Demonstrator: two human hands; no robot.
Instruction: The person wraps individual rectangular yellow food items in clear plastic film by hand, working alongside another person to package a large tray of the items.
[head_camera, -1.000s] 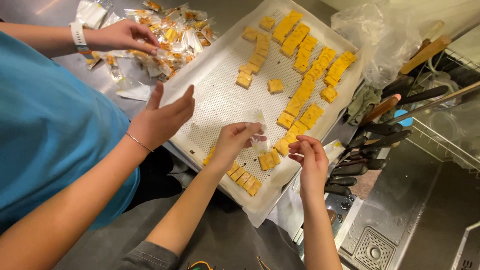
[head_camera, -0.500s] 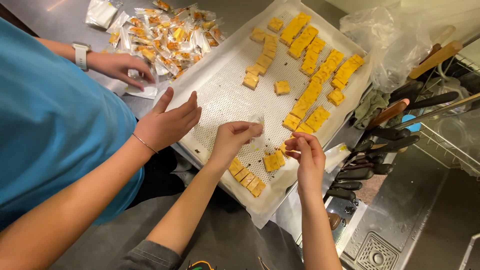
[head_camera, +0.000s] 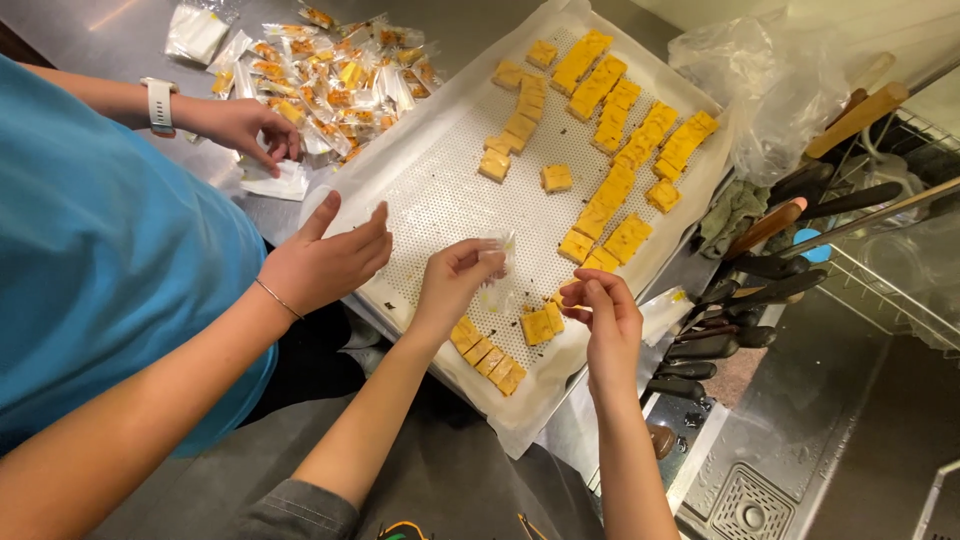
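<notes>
1. Your left hand (head_camera: 455, 285) is pinching a small clear plastic wrapper (head_camera: 500, 262) between thumb & fingertips. It is holding the wrapper up just above the white perforated baking tray (head_camera: 440, 200), near the tray's front edge.
2. Your right hand (head_camera: 603, 322) is hovering just right of that wrapper w/ thumb & fingertips drawn together. Can't tell whether anything is sitting between them; a bit of yellow is showing by the fingertips.
3. Nearest loose pieces: two small yellow square cake pieces (head_camera: 541, 325) are lying on the tray between your hands, just below the wrapper. A short row of the same yellow pieces (head_camera: 488, 355) is lying under your left wrist at the tray's edge.
4. Step in hand, as I'm reading it: you're getting the wrapper opened & readied for one piece, i.e. the bagging stage, not picking or stacking.
5. What the next move is calling for: the wrapper's mouth held apart, one square gripped lightly by its sides (it's looking soft, so prob. easy to dent) & lined up w/ the opening.
6. A co-worker in a blue shirt is working on your left. Their near hand (head_camera: 325, 262) is resting open at the tray's left edge. Their far hand (head_camera: 245, 125) is reaching into the pile of wrapped pieces (head_camera: 330, 75) on the steel table (head_camera: 110, 25).
7. Dark-handled knives (head_camera: 740, 300) are lying just right of the tray, near your right forearm.
</notes>
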